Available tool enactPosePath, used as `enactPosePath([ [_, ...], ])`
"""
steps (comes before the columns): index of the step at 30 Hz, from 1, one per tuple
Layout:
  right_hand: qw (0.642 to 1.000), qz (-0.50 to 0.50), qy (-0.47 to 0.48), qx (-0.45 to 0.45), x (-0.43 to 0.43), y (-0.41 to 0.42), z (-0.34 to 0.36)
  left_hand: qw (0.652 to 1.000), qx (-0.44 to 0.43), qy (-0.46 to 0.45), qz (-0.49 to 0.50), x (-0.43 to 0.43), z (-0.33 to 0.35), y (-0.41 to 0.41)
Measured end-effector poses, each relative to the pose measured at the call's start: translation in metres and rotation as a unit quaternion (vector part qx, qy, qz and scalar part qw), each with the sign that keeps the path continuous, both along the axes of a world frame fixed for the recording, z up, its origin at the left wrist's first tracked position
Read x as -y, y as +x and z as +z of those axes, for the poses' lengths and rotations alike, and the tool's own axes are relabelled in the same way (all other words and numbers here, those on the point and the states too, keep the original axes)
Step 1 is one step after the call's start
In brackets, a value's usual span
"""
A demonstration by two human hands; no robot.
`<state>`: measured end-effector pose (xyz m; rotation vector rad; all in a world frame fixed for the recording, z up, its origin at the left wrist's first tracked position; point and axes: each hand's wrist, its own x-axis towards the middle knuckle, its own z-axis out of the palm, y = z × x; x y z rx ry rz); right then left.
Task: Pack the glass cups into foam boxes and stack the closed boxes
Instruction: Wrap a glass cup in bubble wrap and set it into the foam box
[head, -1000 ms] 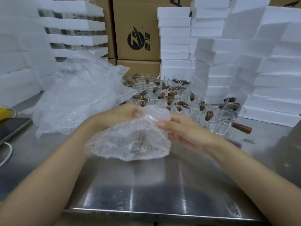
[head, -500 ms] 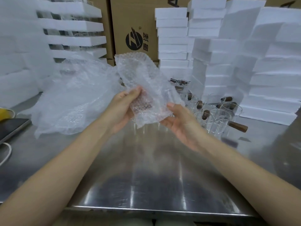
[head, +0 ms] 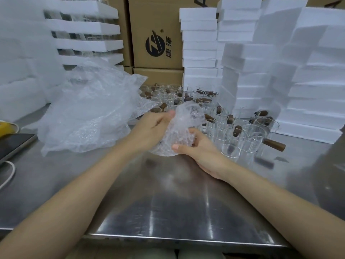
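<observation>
Cradling cup (head: 179, 134) between left hand (head: 152, 128), right hand (head: 202, 153)

The glass cups (head: 233, 139) are clear and straight-walled, each with a short brown wooden handle jutting from its side. They stand upright and packed close together toward the far edge of the worktop (head: 168, 202), right of its middle. The nearest cup points its handle to the right. The foam boxes (head: 313, 101) are white, flat and rectangular, piled in tall stacks along the far edge and at the far right corner, just behind and beside the cups. A bubble-wrap bundle (head: 179, 131) sits in front of the cluster, gripped between the left hand (head: 153, 128) and the right hand (head: 201, 150). Its contents cannot be made out.
</observation>
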<state>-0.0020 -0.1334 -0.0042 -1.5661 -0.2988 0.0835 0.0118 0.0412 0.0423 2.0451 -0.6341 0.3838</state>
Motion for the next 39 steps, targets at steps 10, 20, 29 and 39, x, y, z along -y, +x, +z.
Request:
enactPosePath([
  [10, 0.974, 0.021, -0.211, 0.076, 0.011, 0.003, 0.014, 0.977, 0.047, 0.209, 0.014, -0.005, 0.000, 0.000],
  [20, 0.968, -0.008, -0.208, 0.141, 0.015, 0.000, 0.024, 0.988, 0.053, 0.137, 0.048, 0.014, -0.007, 0.001],
  [29, 0.933, -0.152, -0.171, 0.279, 0.006, 0.004, 0.022, 0.965, -0.032, 0.258, 0.027, 0.018, -0.007, -0.004],
  [39, 0.844, -0.036, -0.448, 0.292, 0.010, 0.009, 0.031, 0.993, 0.007, 0.110, -0.034, 0.009, 0.005, -0.009],
])
